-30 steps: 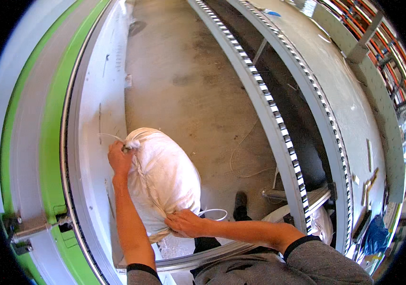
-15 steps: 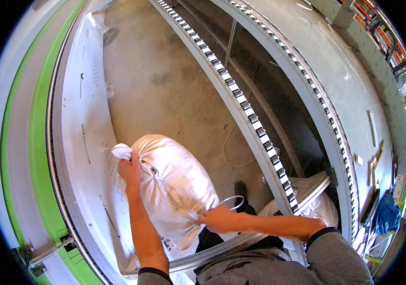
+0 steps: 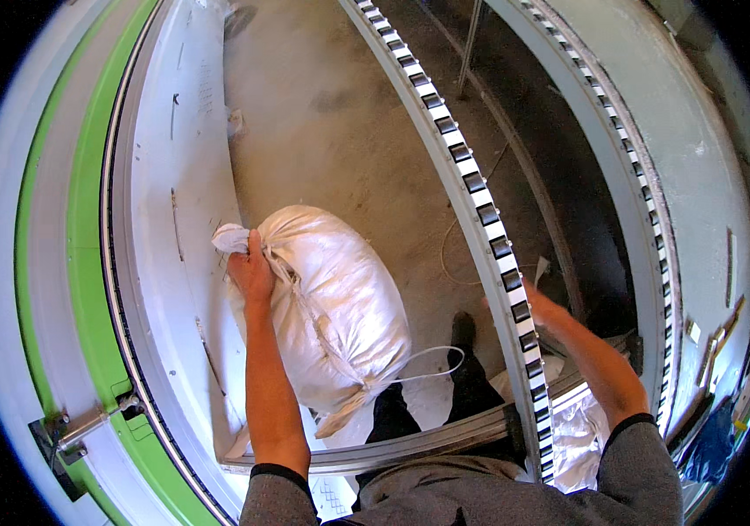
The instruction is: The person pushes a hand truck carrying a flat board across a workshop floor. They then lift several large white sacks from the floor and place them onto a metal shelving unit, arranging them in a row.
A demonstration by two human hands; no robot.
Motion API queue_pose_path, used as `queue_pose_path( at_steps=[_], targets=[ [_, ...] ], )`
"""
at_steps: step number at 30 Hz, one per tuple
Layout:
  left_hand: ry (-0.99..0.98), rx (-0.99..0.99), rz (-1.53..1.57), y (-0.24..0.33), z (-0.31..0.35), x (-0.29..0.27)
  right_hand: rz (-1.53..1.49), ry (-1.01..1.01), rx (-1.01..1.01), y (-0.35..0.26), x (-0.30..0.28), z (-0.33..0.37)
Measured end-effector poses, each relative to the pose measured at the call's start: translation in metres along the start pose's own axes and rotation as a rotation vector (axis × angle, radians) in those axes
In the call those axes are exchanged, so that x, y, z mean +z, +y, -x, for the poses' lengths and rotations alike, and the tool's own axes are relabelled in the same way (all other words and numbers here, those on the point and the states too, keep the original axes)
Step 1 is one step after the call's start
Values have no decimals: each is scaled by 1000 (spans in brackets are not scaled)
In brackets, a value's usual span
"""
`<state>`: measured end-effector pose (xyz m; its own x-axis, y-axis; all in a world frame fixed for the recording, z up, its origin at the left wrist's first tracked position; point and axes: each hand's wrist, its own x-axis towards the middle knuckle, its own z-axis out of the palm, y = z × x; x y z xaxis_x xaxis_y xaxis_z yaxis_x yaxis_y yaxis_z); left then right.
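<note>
A full, pale woven sack (image 3: pixel 340 298) lies between the panelled wall at left and the roller rail. My left hand (image 3: pixel 254 272) is closed round its gathered upper end, a bunched tuft sticking out beyond the fingers. From the tied lower end of the sack, a white cord (image 3: pixel 445 348) loops out to the right, above my legs. My right hand (image 3: pixel 533 302) is off the sack and reaches beneath the roller rail (image 3: pixel 478 180). The rail hides most of its fingers, so I cannot tell whether it holds anything.
A metal crossbar (image 3: pixel 410 451) runs in front of my waist. Clear plastic wrapping (image 3: pixel 578 443) lies right of the rail's near end. A second roller rail (image 3: pixel 634 158) curves farther right, and a green-edged machine side (image 3: pixel 90 245) runs along the left. A blue bag (image 3: pixel 707 445) is at lower right.
My right hand has left the sack's lower end and moved right, under the roller rail. My left hand keeps its hold on the upper end. The view has shifted.
</note>
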<state>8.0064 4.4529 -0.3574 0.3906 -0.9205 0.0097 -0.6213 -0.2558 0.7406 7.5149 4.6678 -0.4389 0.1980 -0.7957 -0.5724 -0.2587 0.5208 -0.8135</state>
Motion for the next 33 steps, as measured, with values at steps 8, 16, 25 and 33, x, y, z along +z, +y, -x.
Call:
queue_pose_path(
  at_steps=[8,16,25,33],
  targets=[
    [-95,164,350,48,-8,69,-503,-886,491,14,89,-69],
    [-151,127,32,68,5,153,-599,-923,603,26,74,-64],
    [-348,75,20,128,36,236,-635,-611,610,53,8,-37],
    [-436,198,215,79,52,338,-499,-367,522,90,-22,-19]
  ],
)
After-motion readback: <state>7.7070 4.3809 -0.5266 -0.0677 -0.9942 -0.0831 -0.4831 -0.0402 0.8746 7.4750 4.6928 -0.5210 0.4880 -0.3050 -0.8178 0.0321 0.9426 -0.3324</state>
